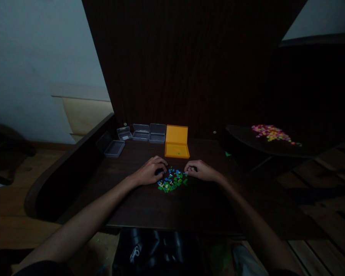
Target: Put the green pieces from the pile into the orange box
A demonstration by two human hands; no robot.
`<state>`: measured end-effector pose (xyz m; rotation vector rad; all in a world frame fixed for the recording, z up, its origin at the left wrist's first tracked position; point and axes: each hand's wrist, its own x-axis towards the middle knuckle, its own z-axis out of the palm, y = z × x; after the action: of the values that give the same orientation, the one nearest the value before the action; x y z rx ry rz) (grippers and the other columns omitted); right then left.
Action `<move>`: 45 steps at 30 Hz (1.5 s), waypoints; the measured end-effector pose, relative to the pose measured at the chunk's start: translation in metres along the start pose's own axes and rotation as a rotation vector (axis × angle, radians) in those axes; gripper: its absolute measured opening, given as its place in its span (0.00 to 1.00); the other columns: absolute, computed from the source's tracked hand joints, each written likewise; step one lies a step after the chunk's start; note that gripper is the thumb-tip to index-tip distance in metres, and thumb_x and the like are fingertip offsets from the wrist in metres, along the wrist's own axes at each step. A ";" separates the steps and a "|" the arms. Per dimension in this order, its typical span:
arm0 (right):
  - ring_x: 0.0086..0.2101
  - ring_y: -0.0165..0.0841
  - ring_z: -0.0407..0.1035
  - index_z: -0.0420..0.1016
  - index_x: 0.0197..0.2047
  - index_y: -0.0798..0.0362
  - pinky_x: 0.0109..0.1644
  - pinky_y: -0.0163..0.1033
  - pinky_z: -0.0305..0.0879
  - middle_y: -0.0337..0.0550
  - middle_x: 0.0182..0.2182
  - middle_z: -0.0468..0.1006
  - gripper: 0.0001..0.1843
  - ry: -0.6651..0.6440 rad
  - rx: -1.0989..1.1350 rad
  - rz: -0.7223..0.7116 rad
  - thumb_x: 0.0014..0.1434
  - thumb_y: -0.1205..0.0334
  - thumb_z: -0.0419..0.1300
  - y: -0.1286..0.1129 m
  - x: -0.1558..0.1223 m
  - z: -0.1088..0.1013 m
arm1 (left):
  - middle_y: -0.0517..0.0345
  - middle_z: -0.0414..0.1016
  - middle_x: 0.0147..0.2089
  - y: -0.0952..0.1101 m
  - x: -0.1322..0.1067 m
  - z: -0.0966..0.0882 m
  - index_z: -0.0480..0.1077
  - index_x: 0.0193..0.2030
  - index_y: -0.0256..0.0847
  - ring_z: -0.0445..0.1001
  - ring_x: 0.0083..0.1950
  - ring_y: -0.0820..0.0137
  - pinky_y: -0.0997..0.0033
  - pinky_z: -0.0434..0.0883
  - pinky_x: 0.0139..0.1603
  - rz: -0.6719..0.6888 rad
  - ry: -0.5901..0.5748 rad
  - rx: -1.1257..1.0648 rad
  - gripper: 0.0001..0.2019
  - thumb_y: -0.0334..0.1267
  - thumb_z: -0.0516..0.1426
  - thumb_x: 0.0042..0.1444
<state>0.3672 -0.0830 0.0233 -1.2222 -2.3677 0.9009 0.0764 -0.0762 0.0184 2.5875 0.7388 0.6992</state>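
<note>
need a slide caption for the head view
Left hand and right hand flank small coloured pieces before an open yellow box.

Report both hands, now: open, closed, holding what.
Left hand: open, curled beside the pile; nothing visibly held.
Right hand: nearly closed at the pile's edge; whether it grips anything cannot be told.

Left hand [151, 171]: too dim for you to tell whether your fingertips grip anything;
Right hand [200, 171]: a blue bit [185, 173] shows by your fingertips, too small to tell if pinched;
Pieces [175, 184]: too tiny for you to count;
Yellow box [176, 134]: the green speck [178, 153] inside is too small to identify;
Bright pile [271, 133]: shapes blurred;
Arms [103, 209]: cut off by the bottom edge, like the black thing [158, 249] between them.
</note>
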 end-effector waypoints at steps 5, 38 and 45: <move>0.27 0.29 0.64 0.77 0.35 0.56 0.30 0.33 0.59 0.40 0.27 0.73 0.13 0.001 0.014 0.032 0.59 0.55 0.59 0.002 0.000 -0.001 | 0.51 0.74 0.51 0.003 0.000 -0.002 0.73 0.40 0.40 0.69 0.56 0.60 0.58 0.67 0.58 -0.030 -0.003 0.018 0.09 0.28 0.57 0.53; 0.24 0.27 0.62 0.77 0.35 0.56 0.28 0.31 0.56 0.38 0.25 0.73 0.06 0.054 -0.138 -0.014 0.56 0.66 0.58 0.001 -0.003 0.000 | 0.52 0.75 0.49 -0.001 0.000 -0.001 0.74 0.36 0.40 0.70 0.54 0.62 0.60 0.68 0.57 -0.023 -0.001 0.041 0.04 0.35 0.57 0.60; 0.26 0.27 0.64 0.78 0.35 0.56 0.30 0.31 0.57 0.40 0.26 0.75 0.07 0.081 -0.199 -0.057 0.57 0.69 0.58 0.000 -0.004 0.002 | 0.50 0.75 0.51 -0.009 0.004 -0.014 0.71 0.40 0.41 0.70 0.55 0.63 0.58 0.68 0.57 -0.021 0.128 -0.020 0.08 0.38 0.52 0.66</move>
<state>0.3690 -0.0871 0.0220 -1.2313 -2.4603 0.5979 0.0681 -0.0635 0.0274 2.5316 0.7922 0.8674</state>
